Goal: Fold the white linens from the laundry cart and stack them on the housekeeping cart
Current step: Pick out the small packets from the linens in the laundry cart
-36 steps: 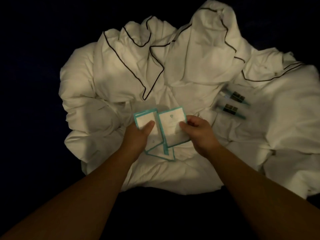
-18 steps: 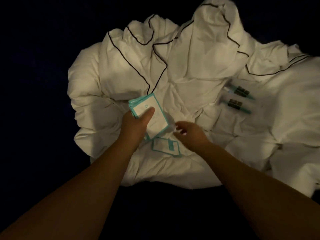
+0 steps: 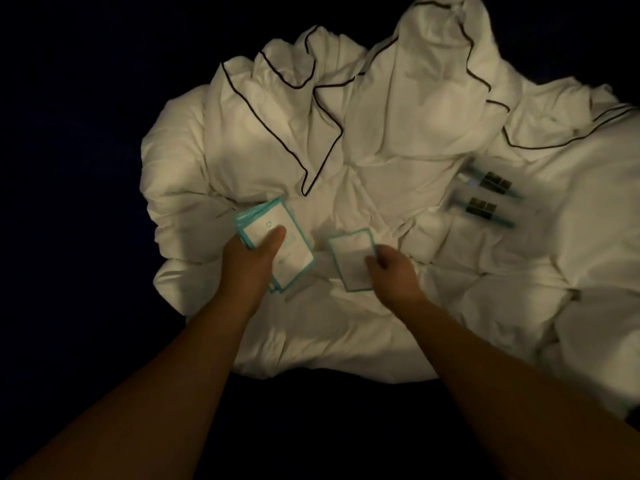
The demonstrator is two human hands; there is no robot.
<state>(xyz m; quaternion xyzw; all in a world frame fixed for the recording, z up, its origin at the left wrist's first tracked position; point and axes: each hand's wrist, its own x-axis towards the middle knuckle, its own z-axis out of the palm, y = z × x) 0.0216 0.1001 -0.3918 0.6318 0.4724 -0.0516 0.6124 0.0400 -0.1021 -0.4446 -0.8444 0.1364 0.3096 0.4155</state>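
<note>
A crumpled heap of white linens [image 3: 398,140] with thin black piping fills the middle and right of the view. My left hand [image 3: 252,261] grips a small stack of white cards with teal borders [image 3: 277,244], thumb on top. My right hand [image 3: 391,271] pinches a single teal-bordered card [image 3: 349,258] by its right edge, just above the linen.
Two teal pen-like tubes with dark labels [image 3: 491,195] lie side by side on the linen to the right. Everything around the heap is dark and nothing there can be made out.
My right hand let go of a card into the left-hand stack, reached down to a card lying on the linen and picked it up. The view shifted slightly.
</note>
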